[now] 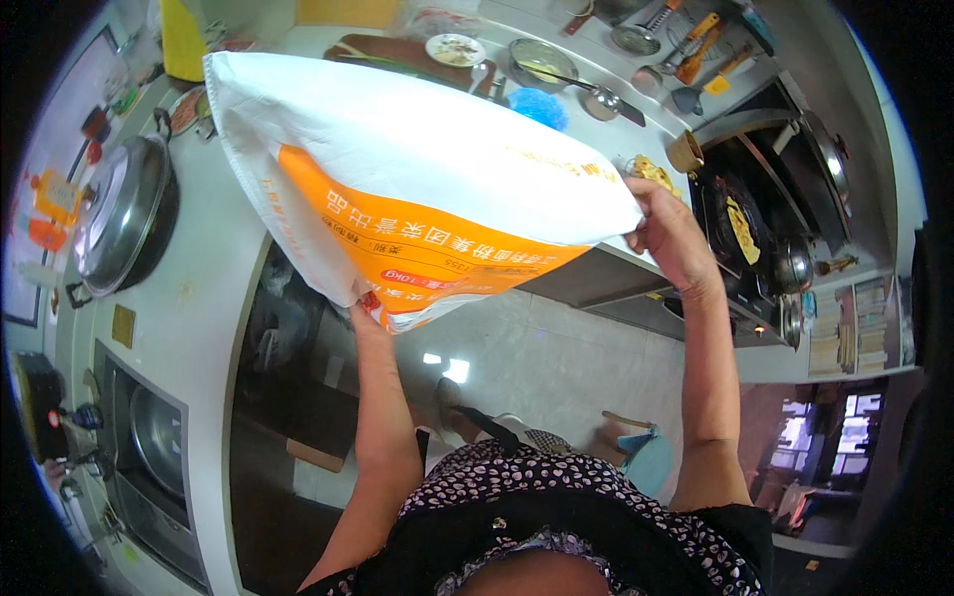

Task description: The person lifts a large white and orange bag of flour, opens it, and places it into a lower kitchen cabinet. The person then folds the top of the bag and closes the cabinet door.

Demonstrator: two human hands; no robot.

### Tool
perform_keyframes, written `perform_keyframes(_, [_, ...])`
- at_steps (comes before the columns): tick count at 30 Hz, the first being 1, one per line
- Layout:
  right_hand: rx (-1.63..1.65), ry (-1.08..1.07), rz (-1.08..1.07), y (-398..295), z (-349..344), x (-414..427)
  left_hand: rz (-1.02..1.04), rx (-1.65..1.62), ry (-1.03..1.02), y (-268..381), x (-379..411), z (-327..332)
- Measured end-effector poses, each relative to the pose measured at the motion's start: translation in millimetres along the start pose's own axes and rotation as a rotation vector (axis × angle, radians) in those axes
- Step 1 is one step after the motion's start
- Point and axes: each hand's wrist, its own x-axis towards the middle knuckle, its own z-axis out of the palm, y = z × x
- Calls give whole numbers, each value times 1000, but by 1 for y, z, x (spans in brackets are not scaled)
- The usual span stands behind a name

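A large white and orange flour sack is held up in front of me, tilted, with printing across its face. At its right corner my right hand pinches the edge between thumb and fingers. My left hand grips the lower left part of the sack, and its fingers are mostly hidden by the material. Behind the sack's right corner, a plate of yellow cooked food stands partly covered on the counter. Whether the sack is full cannot be told.
A lidded pot and a sink are on the left. A stove at right holds a pan with folded egg-like food. Along the back counter are a cutting board, a glass bowl, a blue mesh item and a ladle.
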Motion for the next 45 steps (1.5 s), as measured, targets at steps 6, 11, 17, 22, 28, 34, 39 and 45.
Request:
perform_keyframes(6, [-230,21,-70,-25,23,0,-6,25,-2,6,9,17])
perform_keyframes(11, [-514,-17,-212,-38,32,9,2,31,-5,20,18,23])
perform_keyframes(17, [-645,-83,-452,-60,53,16,-20,23,-7,17,21,31])
perform_keyframes(22, [-972,-288,-794,-81,69,34,-26,33,0,18,21,31])
perform_keyframes(28, [-1173,-328,-885,-76,72,58,-36,47,4,14,23,31])
perform_keyframes(34, [-1257,-378,-573,-58,63,82,-68,54,13,3,23,28])
perform_keyframes(39, [-495,-559,-299,-110,95,53,-28,52,30,24,22,19])
perform_keyframes(45, [-355,-684,-230,-88,99,73,-14,60,47,38,17,9])
